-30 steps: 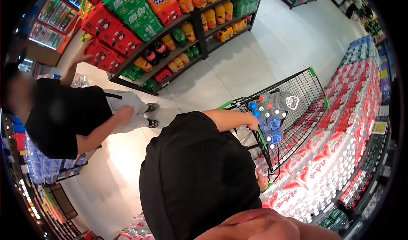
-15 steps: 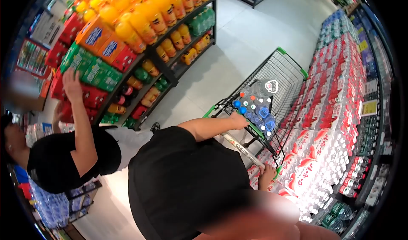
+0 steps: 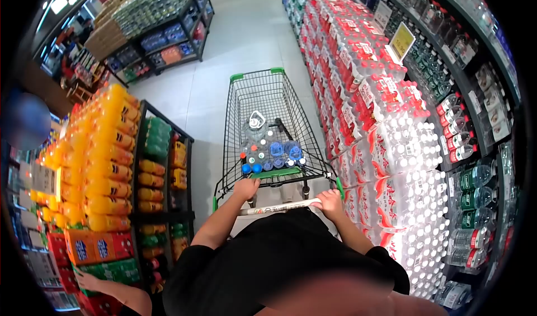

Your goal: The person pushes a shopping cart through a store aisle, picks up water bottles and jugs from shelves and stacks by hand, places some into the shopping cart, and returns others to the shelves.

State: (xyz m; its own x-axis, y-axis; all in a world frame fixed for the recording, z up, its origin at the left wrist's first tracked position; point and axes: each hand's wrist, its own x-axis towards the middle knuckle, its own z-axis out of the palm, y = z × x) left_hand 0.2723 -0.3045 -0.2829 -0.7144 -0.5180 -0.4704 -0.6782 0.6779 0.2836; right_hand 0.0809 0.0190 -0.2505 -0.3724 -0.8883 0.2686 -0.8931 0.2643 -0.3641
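A wire shopping cart [image 3: 238, 123] with green corners stands in front of me. My right hand [image 3: 330, 201] is wrapped round the right end of its pale push handle [image 3: 282, 207]. My left hand [image 3: 246, 189] is closed at the cart's back edge, near the left end of a green strip [image 3: 279, 173] and forward of the handle. At the rear of the basket stand several bottles with blue, white and red caps [image 3: 274, 154], beside a large clear jug with a white carrying ring [image 3: 257, 118].
Shrink-wrapped bottle packs [image 3: 386, 148] are stacked close on the right, with shelves of drinks beyond. Orange drink bottles [image 3: 106, 159] fill a rack on the left. Another person's hand [image 3: 86, 279] touches green drink packs [image 3: 120, 271]. Pale floor [image 3: 240, 36] runs ahead between displays.
My view has swung round, so the cart now points straight up the aisle. Both hands stay on the cart. The other person now shows only at the lower left.
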